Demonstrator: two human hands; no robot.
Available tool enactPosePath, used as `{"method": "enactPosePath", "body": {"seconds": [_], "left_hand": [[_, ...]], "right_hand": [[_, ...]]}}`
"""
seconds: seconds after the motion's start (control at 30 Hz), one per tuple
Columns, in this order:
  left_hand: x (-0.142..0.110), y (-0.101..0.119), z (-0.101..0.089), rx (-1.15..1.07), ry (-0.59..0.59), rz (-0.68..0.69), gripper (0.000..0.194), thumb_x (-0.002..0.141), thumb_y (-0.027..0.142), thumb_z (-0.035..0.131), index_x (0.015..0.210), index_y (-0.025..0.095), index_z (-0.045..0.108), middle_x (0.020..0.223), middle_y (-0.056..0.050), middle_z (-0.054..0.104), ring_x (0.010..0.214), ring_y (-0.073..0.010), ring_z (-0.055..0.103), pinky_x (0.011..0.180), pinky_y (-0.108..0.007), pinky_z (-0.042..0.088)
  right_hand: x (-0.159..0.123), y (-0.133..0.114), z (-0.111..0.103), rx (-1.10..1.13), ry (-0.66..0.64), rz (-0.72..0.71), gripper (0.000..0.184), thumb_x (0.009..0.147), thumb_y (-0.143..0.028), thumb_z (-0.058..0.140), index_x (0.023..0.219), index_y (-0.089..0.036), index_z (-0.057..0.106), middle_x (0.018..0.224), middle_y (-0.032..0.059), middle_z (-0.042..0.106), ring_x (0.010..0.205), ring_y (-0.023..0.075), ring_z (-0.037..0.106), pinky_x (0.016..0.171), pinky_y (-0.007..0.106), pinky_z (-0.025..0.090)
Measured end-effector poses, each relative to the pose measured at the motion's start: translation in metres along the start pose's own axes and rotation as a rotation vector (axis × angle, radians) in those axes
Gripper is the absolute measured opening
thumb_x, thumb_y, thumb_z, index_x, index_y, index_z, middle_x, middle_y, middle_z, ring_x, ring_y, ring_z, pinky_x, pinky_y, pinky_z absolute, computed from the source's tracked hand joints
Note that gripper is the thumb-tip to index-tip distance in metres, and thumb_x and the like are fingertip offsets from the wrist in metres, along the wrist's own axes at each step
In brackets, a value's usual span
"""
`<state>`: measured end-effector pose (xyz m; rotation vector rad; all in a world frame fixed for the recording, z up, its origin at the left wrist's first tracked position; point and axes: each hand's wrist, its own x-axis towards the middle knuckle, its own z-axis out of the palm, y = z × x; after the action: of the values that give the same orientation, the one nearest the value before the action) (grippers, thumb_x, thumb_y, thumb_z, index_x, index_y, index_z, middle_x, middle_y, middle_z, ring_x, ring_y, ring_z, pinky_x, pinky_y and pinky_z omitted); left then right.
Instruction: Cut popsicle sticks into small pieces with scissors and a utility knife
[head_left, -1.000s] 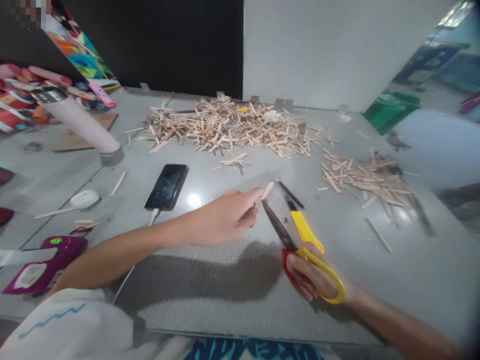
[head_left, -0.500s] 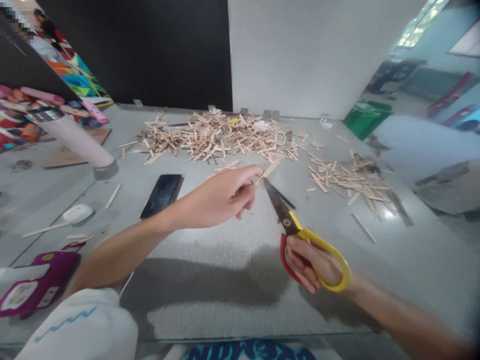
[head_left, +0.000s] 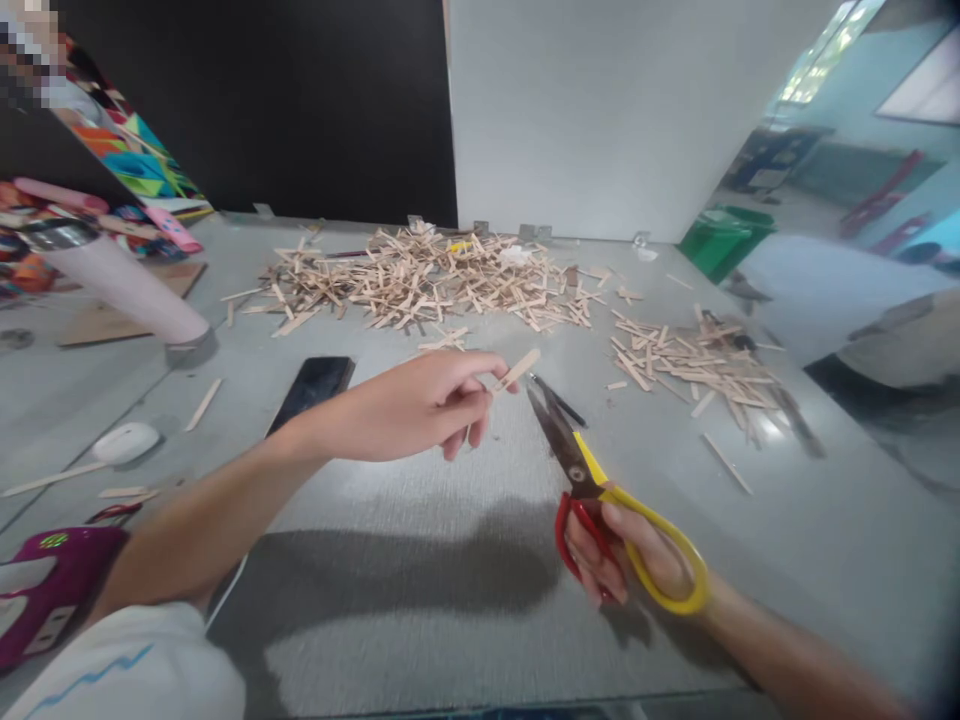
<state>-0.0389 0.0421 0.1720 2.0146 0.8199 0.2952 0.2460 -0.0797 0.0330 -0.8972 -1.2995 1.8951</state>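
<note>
Between the thumb and fingers of my left hand (head_left: 420, 405) is a flat wooden stick (head_left: 520, 369), its free end pointing up and right. My right hand (head_left: 622, 550) is closed around the scissors (head_left: 576, 472), with fingers through the red and yellow handles. The dark blades point up and left, slightly parted, their tips just right of the wooden stick and apart from it. A thin black object (head_left: 564, 403) lies on the table behind the blades.
A large heap of wooden sticks (head_left: 420, 275) spreads along the divider, and a smaller pile (head_left: 686, 360) lies at right. To the left are a phone (head_left: 311, 390), a white mouse (head_left: 126, 442), a pink tumbler (head_left: 131, 285) and a purple device (head_left: 71, 575). A green bin (head_left: 724, 240) stands beyond.
My left hand has drawn left and slightly down with the wooden stick, away from the scissors. The scissors' handles have spread and the blades have parted a little. The view has shifted slightly.
</note>
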Motion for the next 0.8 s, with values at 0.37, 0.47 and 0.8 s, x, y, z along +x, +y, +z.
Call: {"method": "enactPosePath", "body": {"seconds": [0.37, 0.47, 0.8], "left_hand": [[0.003, 0.0, 0.017, 0.037, 0.015, -0.026, 0.019, 0.111, 0.025, 0.05, 0.13, 0.025, 0.053, 0.086, 0.003, 0.078, 0.062, -0.0136, 0.071, 0.061, -0.025, 0.052], [0.004, -0.002, 0.025, 0.061, 0.051, -0.037, 0.014, 0.114, 0.029, 0.048, 0.128, 0.026, 0.05, 0.089, 0.002, 0.079, 0.065, -0.0143, 0.072, 0.061, -0.025, 0.052], [0.006, -0.009, 0.035, 0.134, 0.111, -0.012, 0.019, 0.114, 0.027, 0.047, 0.131, 0.024, 0.054, 0.09, -0.001, 0.079, 0.063, -0.0146, 0.071, 0.056, -0.025, 0.046]], "right_hand": [[0.0, -0.002, 0.007, 0.015, -0.013, 0.092, 0.072, 0.1, -0.086, 0.057, 0.064, -0.024, 0.053, 0.038, -0.0067, 0.042, 0.03, 0.0106, 0.044, 0.035, 0.02, 0.039], [0.001, -0.003, 0.011, 0.087, 0.01, 0.106, 0.071, 0.098, -0.087, 0.059, 0.064, -0.025, 0.051, 0.038, -0.0078, 0.041, 0.029, 0.0105, 0.042, 0.032, 0.019, 0.037], [0.002, 0.004, 0.011, 0.182, -0.042, 0.119, 0.071, 0.104, -0.083, 0.053, 0.06, -0.026, 0.048, 0.033, -0.0084, 0.034, 0.024, 0.0093, 0.032, 0.026, 0.02, 0.026]]}}
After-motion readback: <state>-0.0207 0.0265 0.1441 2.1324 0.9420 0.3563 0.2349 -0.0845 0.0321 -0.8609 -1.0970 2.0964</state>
